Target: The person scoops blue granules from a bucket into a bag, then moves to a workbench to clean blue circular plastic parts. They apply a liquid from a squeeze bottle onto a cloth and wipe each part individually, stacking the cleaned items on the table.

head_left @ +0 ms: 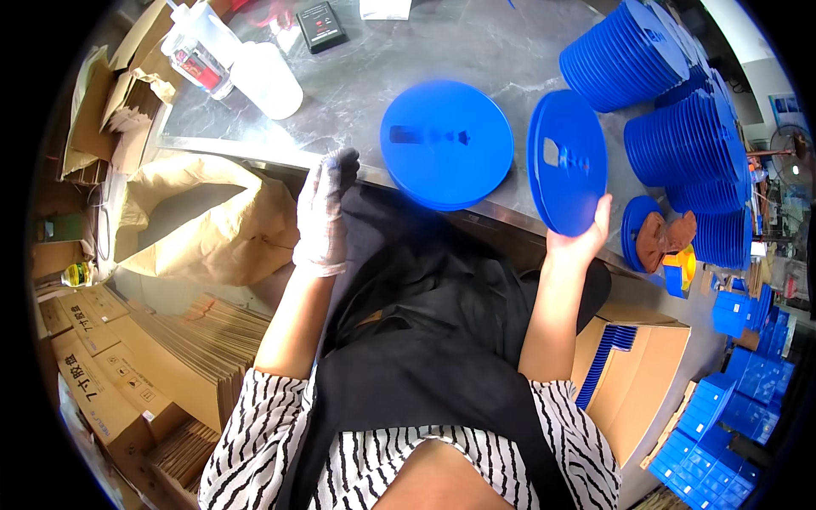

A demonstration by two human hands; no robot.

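Note:
My right hand (575,240), bare, grips the lower edge of a blue plastic reel (557,191), which is held tilted up at the table's front edge. This reel has two round flanges and a pale window-like cutout. Left of it, another round blue reel (446,174) lies flat at the table edge, with dark cutouts in its face. My left hand (325,212) wears a whitish glove with grey fingertips. It is raised at the table edge beside the flat reel, its fingers stretched upward and holding nothing that I can see.
Stacks of blue reels (608,64) line the table's right side. A white cylinder (270,83), a clear bottle (200,64) and a black device (321,27) are at the back left. A brown paper sack (217,246) stands left, above cardboard boxes (110,365). An open carton (642,382) is at right.

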